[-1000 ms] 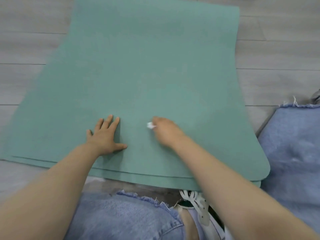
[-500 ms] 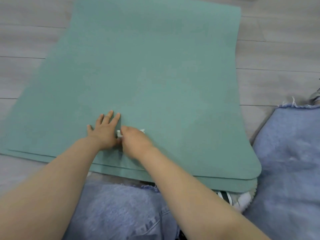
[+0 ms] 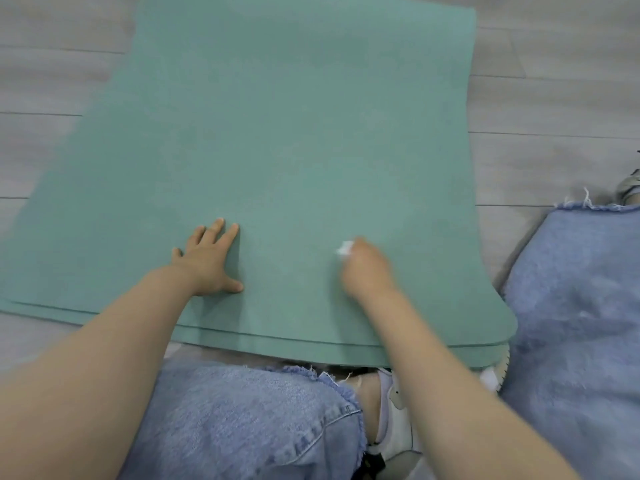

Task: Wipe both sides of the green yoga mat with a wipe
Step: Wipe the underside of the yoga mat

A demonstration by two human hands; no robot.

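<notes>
The green yoga mat (image 3: 294,133) lies on the floor, folded so that two or three layered edges show at its near end. My left hand (image 3: 207,261) rests flat on the mat near that end, fingers straight and spread. To its right my right hand (image 3: 367,271) is on the mat, blurred by motion, and grips a small white wipe (image 3: 345,248) that sticks out at the fingertips. Most of the wipe is hidden under the hand.
Grey wooden floor (image 3: 554,98) surrounds the mat. My knees in blue jeans (image 3: 242,420) are just below the mat's near edge, with a white shoe (image 3: 398,410) partly under it. The other denim leg (image 3: 575,323) lies at the right.
My right hand with the wipe slid left until it met my left hand, then back to the right across the mat. The left hand stayed pressed in place.
</notes>
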